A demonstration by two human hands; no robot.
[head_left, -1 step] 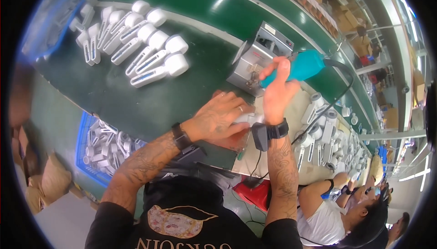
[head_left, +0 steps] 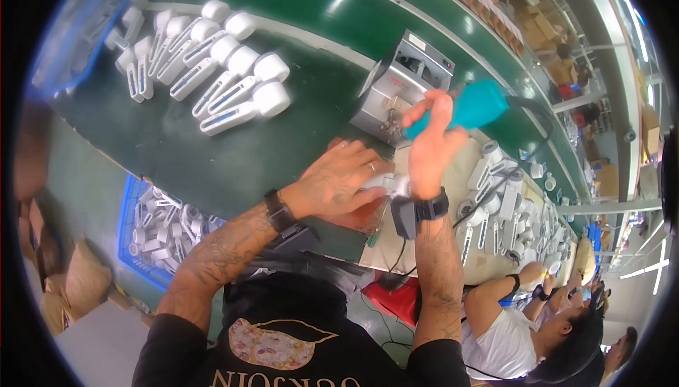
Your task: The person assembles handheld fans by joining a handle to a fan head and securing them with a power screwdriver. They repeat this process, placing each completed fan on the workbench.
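My left hand [head_left: 339,178] is closed on a white plastic part [head_left: 386,183] near the table edge; its fingers and palm hide most of the part. My right hand [head_left: 435,136] grips a teal electric screwdriver [head_left: 477,106], its cable running off to the right. The tool's front end points left, at the front of a grey metal screw feeder [head_left: 407,86]. My right wrist lies just beside the end of the white part. Several white plastic parts [head_left: 226,51] with round heads and slotted handles lie in rows on the green table, left of the feeder.
A blue crate [head_left: 127,235] full of similar white parts stands low on the left. More white parts [head_left: 498,203] cover the pale tabletop to my right. A red stool [head_left: 396,301] is below the table, and co-workers [head_left: 509,330] sit at the right. Cardboard [head_left: 78,267] lies at far left.
More of the white part shows between my left hand and right wrist. The screwdriver's body and cable have shifted slightly to the right; both hands stay almost where they were.
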